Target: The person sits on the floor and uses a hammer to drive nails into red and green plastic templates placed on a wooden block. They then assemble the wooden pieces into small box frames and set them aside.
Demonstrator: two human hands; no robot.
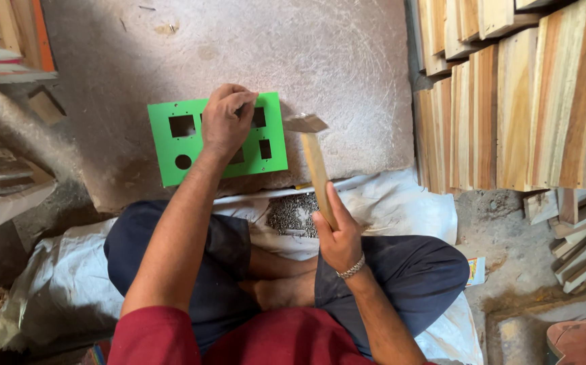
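Left hand presses down on a flat green plate, fingertips pinched together over something too small to make out. That plate, smooth and rectangular with square and round cutouts, lies on a rough grey stone slab. Right hand is clamped on the pale wooden handle of a hammer, its metal head raised just beside the plate. Small nails lie heaped on white sacking.

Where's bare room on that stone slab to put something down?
Bare slab lies beyond and right of the green plate, up to the stacked planks. Crowded near the left hand, hammer and nail pile.
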